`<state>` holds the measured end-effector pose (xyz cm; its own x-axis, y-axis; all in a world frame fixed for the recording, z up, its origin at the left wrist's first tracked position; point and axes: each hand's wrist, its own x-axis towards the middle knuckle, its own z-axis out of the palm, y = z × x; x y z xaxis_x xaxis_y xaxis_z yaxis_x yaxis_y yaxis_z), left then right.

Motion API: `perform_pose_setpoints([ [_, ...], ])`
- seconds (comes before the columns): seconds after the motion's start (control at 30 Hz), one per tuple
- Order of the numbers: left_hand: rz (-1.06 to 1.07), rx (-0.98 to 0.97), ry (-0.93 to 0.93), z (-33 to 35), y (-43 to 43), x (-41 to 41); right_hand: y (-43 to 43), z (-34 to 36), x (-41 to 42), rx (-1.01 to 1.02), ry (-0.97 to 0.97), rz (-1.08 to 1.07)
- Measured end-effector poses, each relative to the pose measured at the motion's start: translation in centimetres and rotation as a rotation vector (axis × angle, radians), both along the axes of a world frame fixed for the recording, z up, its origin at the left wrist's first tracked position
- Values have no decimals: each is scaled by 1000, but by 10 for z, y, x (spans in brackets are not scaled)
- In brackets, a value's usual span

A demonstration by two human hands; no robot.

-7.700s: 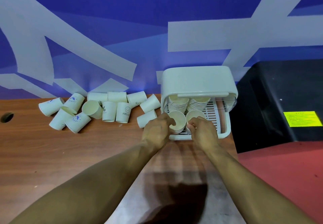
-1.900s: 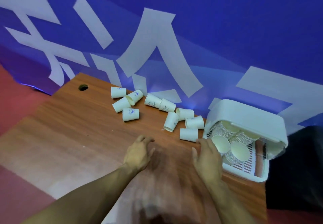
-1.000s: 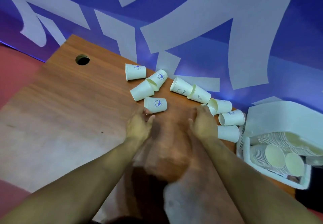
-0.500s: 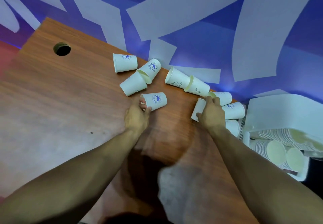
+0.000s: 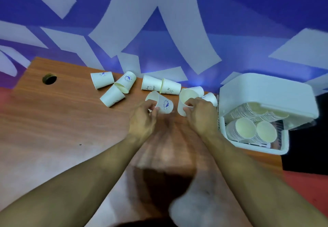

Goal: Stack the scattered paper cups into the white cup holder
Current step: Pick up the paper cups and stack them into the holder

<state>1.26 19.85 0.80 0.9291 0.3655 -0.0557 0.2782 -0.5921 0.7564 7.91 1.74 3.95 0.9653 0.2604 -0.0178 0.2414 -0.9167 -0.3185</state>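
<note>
My left hand [image 5: 142, 118] grips a paper cup with a blue logo [image 5: 162, 102], lifted off the wooden table, mouth toward me. My right hand [image 5: 201, 116] holds a plain paper cup [image 5: 186, 97] by its rim. Several more cups lie on their sides along the wall: one at the far left [image 5: 102, 79], a pair next to it [image 5: 125, 83], and two with printed faces [image 5: 160, 86]. The white cup holder [image 5: 268, 92] stands at the right, lid raised, with two rows of stacked cups [image 5: 245, 129] inside.
The wooden table [image 5: 53, 129] has a round cable hole [image 5: 49, 79] at the back left. A blue wall with pale shapes [image 5: 159, 31] rises right behind the cups. A black surface [image 5: 308, 152] lies right of the holder, red floor beyond.
Both hands reached from the holder over to the scattered cups. Each has closed on a cup and lifted it from the table within the last half second.
</note>
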Motion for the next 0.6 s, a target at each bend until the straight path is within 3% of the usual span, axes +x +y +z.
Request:
perform_pose_setpoints([
  [0.3,-234,188,-328,58,-117,-4,-119,53,-40,75,-356,-54],
  [0.6,-376,309,-507,77,-222,-1,-239,62,-54,81,-475,-168],
])
